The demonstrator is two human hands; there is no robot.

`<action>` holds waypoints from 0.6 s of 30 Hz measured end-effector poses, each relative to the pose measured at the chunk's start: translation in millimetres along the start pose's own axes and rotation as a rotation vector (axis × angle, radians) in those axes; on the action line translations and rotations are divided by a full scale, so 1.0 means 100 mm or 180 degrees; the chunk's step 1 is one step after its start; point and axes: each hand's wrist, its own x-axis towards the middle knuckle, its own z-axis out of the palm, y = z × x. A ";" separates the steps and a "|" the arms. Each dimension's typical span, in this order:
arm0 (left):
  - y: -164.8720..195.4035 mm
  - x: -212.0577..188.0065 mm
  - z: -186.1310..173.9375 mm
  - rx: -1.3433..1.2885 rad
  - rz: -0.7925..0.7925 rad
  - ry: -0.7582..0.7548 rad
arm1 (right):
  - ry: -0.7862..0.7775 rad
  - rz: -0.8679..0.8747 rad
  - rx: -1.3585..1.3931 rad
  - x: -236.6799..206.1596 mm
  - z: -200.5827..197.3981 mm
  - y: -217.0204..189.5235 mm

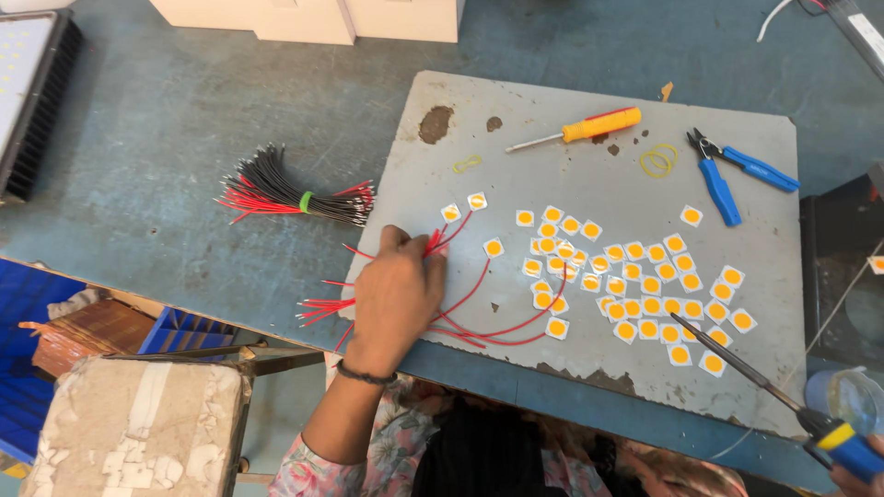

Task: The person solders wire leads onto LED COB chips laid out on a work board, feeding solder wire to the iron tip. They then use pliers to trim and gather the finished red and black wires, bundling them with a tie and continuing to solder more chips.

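Note:
My left hand (396,294) rests on the grey work board (589,175), fingers pinched on a bunch of thin red wires (502,327) that run to small white square chips with yellow centres (635,285). Loose red wire ends (322,308) stick out to the left of that hand. At the bottom right corner, my right hand (861,469) is barely in view and holds a soldering iron (737,364) by its blue and yellow handle, the tip lying near the chips.
A bundle of black and red wires (285,195) tied with a green band lies left of the board. On the board's far side are a yellow-handled screwdriver (589,126), blue-handled cutters (727,175) and yellow rubber bands (657,161). A taped block (138,428) sits lower left.

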 end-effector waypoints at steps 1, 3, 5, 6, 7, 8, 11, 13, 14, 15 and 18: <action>0.05 -0.04 0.02 -0.0066 -0.0038 -0.0151 | -0.0024 0.0001 -0.0065 -0.01 -0.02 -0.02; 0.15 -0.10 0.00 -0.0055 0.0127 -0.0402 | -0.0064 0.0009 -0.0169 -0.04 -0.06 -0.08; 0.28 -0.12 -0.05 0.0042 0.0225 -0.0736 | -0.0179 0.0089 -0.0197 -0.06 -0.13 -0.22; 0.34 -0.14 -0.08 0.0138 0.0235 -0.0967 | -0.0221 0.0185 -0.0128 -0.08 -0.19 -0.31; 0.39 -0.15 -0.10 0.0235 0.0244 -0.1201 | -0.0292 0.0308 -0.0026 -0.09 -0.23 -0.40; 0.41 -0.17 -0.12 0.0301 0.0462 -0.1064 | -0.0359 0.0433 0.0073 -0.10 -0.26 -0.49; 0.41 -0.27 -0.14 0.0371 0.0905 -0.0859 | -0.0051 0.0447 0.0664 -0.35 -0.09 -0.60; 0.35 -0.34 -0.13 0.0259 0.0914 -0.0990 | 0.0100 -0.0038 0.0949 -0.41 0.09 -0.56; 0.32 -0.35 -0.11 0.0261 0.0911 -0.0939 | 0.0151 -0.0268 0.1066 -0.41 0.17 -0.53; 0.29 -0.35 -0.08 0.0263 0.0905 -0.0885 | 0.0173 -0.0469 0.1125 -0.37 0.25 -0.49; 0.22 -0.28 0.02 0.0328 0.1249 -0.0610 | 0.0314 -0.0658 0.1008 -0.32 0.30 -0.43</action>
